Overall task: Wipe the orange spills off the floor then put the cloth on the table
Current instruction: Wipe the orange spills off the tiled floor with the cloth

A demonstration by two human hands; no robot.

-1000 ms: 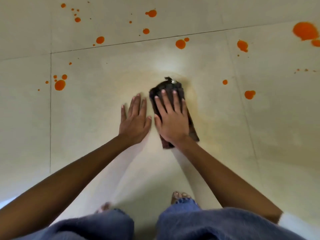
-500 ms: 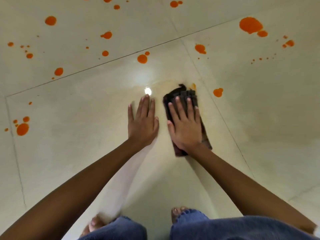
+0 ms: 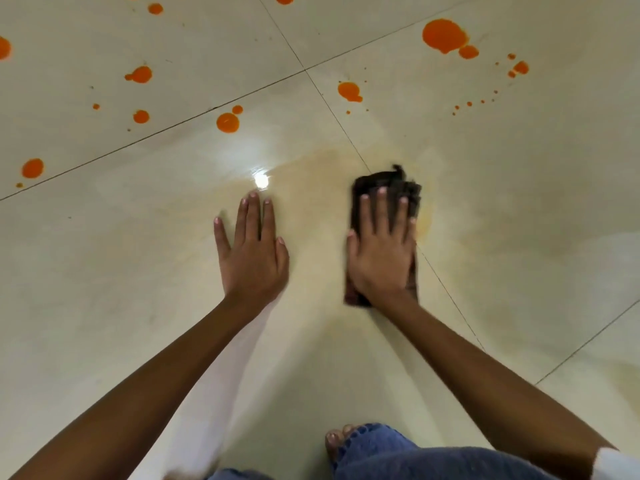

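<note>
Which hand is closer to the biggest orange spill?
Right. The right hand, flat on the cloth, lies below and slightly left of the biggest spill; the left hand is farther left, flat on the floor.

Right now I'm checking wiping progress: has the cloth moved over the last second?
Yes. The cloth has slid right: it lay clear to the left of the grout line and now lies across it, under the right hand.

The person wears blue denim jeans [image 3: 398, 459] with a frayed hem above bare toes [image 3: 337, 438], and a white sleeve edge [image 3: 620, 465] on the right arm, forearms bare down to left hand [image 3: 252, 258] and right hand [image 3: 381, 261].
</note>
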